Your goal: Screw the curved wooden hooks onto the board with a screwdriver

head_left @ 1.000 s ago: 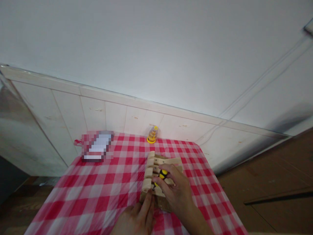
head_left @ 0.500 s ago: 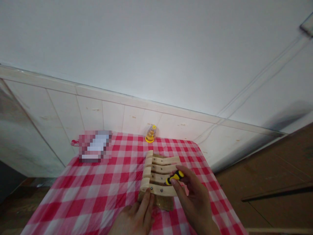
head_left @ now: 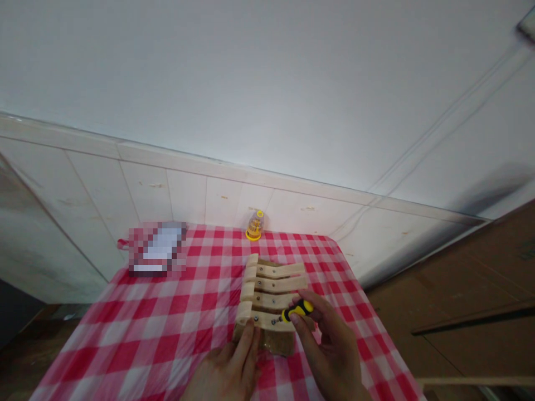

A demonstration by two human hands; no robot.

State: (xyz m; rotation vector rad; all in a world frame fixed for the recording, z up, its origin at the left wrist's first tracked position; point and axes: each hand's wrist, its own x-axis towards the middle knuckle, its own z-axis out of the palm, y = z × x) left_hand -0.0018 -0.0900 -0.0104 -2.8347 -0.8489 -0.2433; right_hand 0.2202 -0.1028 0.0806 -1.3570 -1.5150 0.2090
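Pale wooden slats (head_left: 277,285), several in a row and curled at their left ends, lie across a brown base (head_left: 279,342), with dark screws in them. At the nearest slat's curled end, the outstretched fingers of my left hand (head_left: 234,359) press down; its thumb is hidden. My right hand (head_left: 330,340) is closed round a yellow and black screwdriver (head_left: 297,309). The screwdriver's tip points left and meets, or nearly meets, the right screw (head_left: 274,322) of the nearest slat. Another screw (head_left: 256,319) sits beside my left fingertips.
A red and white checked cloth (head_left: 167,317) covers the table. Near its back edge stands a clear case with a yellow base (head_left: 254,227). A blurred-out flat object (head_left: 159,249) lies at the back left. Behind is a white panelled wall (head_left: 188,195); brown boards (head_left: 468,301) are at the right.
The screwdriver's tip has moved down to the right screw of the nearest slat. The whole view has shifted slightly; my left hand keeps its place on the slat.
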